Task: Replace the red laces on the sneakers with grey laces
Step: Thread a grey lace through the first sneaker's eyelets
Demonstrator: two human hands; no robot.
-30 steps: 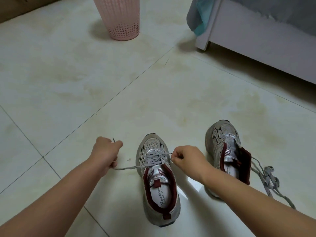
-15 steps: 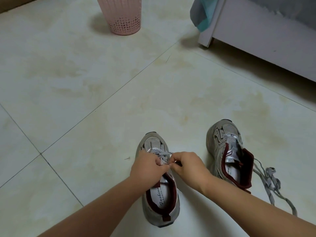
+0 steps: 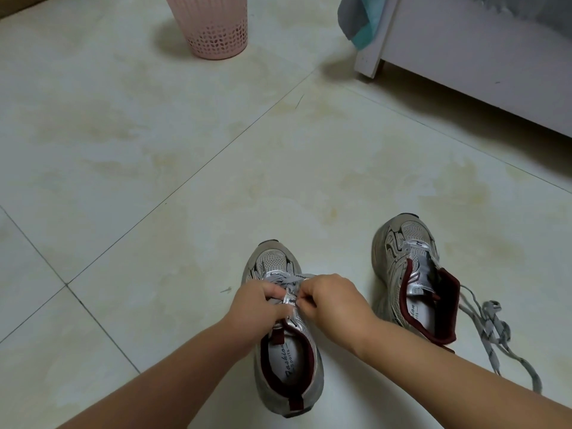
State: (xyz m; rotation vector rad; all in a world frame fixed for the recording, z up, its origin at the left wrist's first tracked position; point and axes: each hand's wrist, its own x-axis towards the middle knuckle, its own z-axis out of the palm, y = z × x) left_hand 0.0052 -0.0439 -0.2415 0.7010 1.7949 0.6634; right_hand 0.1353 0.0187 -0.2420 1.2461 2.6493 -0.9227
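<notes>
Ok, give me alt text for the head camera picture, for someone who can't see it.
Two bare hands, left hand and right hand, pinch a grey lace over the near sneaker on a pale tiled floor. A second sneaker stands to the right, unlaced, a loose grey lace beside it. A pink basket stands farther back.

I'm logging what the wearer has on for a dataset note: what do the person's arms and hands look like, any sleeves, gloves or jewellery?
Both forearms come in bare from the bottom edge, with no sleeve in view. The left hand and right hand wear no gloves. No watch, bracelet or ring shows on the wrists or the visible fingers. The nails are too small to judge.
</notes>
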